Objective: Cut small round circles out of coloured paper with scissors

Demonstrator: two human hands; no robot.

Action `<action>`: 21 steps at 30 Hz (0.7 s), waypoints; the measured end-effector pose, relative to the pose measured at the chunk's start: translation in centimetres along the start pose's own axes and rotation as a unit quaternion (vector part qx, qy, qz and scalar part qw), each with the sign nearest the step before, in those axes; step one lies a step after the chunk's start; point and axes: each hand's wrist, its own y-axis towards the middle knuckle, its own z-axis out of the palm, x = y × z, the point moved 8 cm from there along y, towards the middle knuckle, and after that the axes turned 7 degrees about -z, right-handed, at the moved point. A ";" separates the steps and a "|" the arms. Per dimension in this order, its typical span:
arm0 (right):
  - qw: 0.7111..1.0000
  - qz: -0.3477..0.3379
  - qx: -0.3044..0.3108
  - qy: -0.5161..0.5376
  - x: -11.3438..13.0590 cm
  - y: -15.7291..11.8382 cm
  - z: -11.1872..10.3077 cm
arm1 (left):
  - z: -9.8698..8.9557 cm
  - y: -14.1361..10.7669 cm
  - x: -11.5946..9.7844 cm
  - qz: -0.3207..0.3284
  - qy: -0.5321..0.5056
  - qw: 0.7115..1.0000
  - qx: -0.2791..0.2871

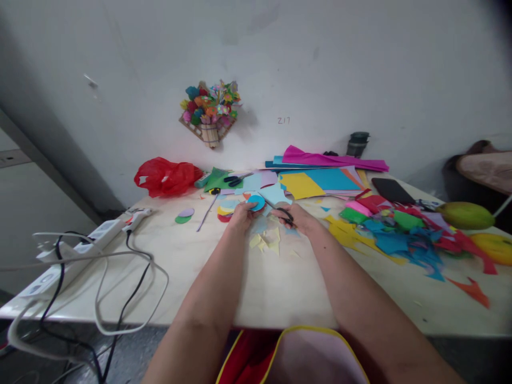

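Note:
Between thumb and fingers, my left hand [242, 214] holds a round blue paper disc [256, 202] with light blue paper around its lower edge. My right hand [294, 217] is closed on the black handles of a pair of scissors [285, 215], whose blades point left toward the disc. Pale yellow paper scraps [266, 241] lie on the table just below both hands. Left of my left hand are cut paper pieces in yellow and red [224, 214]. Further left, a purple and a green disc [184, 216] overlap.
Coloured scraps [408, 232], two yellow-green fruits [466, 215] and a dark phone [392, 190] lie right. Paper sheets [320, 182], second scissors [232, 181] and a red bag [166, 177] are at the back. A power strip [76, 258] with cables lies left.

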 end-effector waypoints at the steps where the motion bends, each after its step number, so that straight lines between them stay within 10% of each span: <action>1: 1.000 0.001 0.000 -0.001 0.0 0.0 0.0 | 0.0 0.0 0.0 0.001 0.004 1.000 0.001; 21: 1.000 -0.021 -0.008 -0.004 0.2 0.1 0.0 | 0.0 0.2 0.2 -0.001 0.004 1.000 0.006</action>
